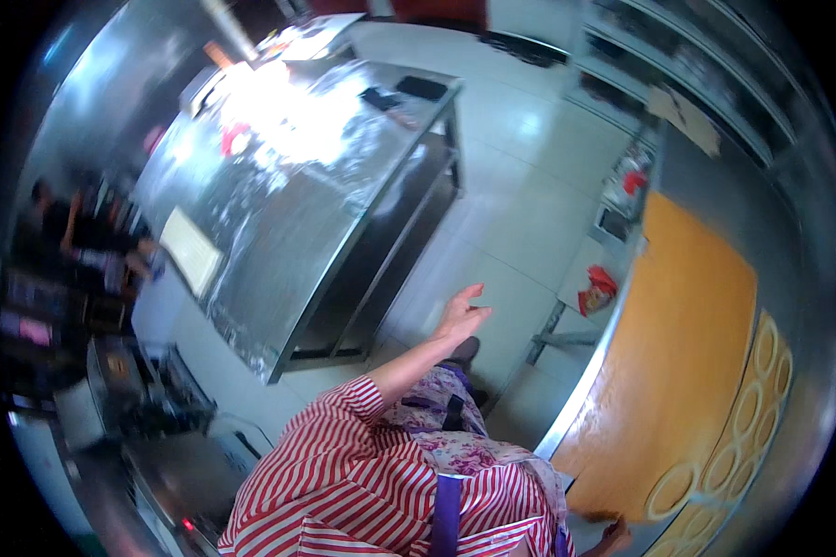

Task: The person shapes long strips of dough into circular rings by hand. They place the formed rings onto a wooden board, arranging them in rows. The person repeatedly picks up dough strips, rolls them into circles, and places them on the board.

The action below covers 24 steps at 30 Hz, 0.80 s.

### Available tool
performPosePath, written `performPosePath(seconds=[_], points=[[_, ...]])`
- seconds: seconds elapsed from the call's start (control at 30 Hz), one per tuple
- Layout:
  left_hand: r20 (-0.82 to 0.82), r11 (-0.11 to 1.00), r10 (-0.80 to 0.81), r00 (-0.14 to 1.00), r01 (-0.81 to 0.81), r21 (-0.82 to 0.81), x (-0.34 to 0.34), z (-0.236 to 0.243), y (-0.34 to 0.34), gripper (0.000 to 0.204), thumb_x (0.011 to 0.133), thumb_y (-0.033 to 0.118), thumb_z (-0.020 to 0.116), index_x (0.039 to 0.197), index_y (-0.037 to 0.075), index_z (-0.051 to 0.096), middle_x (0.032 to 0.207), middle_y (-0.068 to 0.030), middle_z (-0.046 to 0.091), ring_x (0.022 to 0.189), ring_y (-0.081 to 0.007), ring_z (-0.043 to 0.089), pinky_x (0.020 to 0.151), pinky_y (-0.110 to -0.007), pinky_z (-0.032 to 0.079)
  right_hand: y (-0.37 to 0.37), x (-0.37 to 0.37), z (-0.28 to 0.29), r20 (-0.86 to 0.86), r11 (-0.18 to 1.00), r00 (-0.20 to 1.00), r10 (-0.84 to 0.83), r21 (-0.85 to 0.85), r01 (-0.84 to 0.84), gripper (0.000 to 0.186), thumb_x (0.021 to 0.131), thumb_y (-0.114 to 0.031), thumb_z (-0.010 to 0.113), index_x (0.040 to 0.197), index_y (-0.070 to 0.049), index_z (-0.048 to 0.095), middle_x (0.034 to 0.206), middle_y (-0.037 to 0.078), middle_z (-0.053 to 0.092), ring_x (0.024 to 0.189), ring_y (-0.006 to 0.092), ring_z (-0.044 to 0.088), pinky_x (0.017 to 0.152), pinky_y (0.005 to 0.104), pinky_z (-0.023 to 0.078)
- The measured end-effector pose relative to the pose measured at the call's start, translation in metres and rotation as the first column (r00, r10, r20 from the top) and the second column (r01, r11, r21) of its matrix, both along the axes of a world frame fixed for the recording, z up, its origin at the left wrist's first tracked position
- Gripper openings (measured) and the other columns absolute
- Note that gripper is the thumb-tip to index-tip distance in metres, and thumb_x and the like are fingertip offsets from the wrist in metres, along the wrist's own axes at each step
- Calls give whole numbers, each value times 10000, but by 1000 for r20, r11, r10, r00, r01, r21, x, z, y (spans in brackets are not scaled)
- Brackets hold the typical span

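Head view. We are looking down past a red-and-white striped sleeve (316,436) at the left hand (463,320), which is hanging over the tiled floor (520,232), thumb and fingers well parted, holding nothing. We are guessing that the arm is simply swinging clear of the body, since nothing is lying within its grasp.

The right hand (615,537) is resting low, at the near end of the right-hand desk (711,176), and is showing only partly. A brown tuft (596,516) is lying just beside it; we are not able to tell whether the fingers are gripping that, or how far they are opening.

An orange-yellow board (669,353) is covering much of this desk, presumably giving a smooth surface over the steel. Pale rings (706,498) are lining its outer side in rows, the nearest overlapping the board's corner near the right hand. We are reading the rows as an orderly way of leaving the board's middle free.

Across the aisle, a pale rectangular slab (191,251) is lying along the edge of a steel-topped desk (269,213).
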<state>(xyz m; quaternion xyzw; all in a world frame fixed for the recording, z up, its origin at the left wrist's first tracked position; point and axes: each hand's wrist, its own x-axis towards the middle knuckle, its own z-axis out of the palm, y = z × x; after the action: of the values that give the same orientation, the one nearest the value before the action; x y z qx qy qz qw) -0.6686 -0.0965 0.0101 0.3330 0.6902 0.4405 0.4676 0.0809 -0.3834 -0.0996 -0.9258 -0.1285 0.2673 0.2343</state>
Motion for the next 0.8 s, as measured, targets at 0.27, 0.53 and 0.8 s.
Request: performPosePath(seconds=[0.27, 0.53, 0.8], points=[[-61, 885, 465, 883, -464, 31, -148, 19, -125, 602, 858, 91, 691, 1428, 32, 507, 1328, -142, 617, 922, -168, 698, 806, -309, 556, 265, -220, 113, 90, 882, 961, 262, 382, -277, 234, 937, -261, 699, 839, -49, 694, 691, -4, 618, 565, 110, 555, 464, 268, 419], [-14, 623, 775, 632, -759, 189, -299, 30, -238, 537, 888, 39, 631, 1414, 23, 522, 1245, -92, 644, 873, -125, 643, 742, -279, 536, 383, -557, 126, 255, 222, 293, 922, 272, -936, 246, 977, -190, 648, 1034, 40, 712, 766, 47, 670, 669, 113, 604, 547, 282, 484], [-74, 347, 938, 340, -926, 148, -342, 48, -370, 561, 864, 36, 646, 1411, 13, 529, 1206, -124, 653, 876, -142, 663, 798, -276, 545, 278, -806, 169, 197, -199, -121, 973, 449, -871, 225, 948, -100, 601, 1048, 66, 714, 859, 136, 719, 709, 188, 670, 678, 335, 544]])
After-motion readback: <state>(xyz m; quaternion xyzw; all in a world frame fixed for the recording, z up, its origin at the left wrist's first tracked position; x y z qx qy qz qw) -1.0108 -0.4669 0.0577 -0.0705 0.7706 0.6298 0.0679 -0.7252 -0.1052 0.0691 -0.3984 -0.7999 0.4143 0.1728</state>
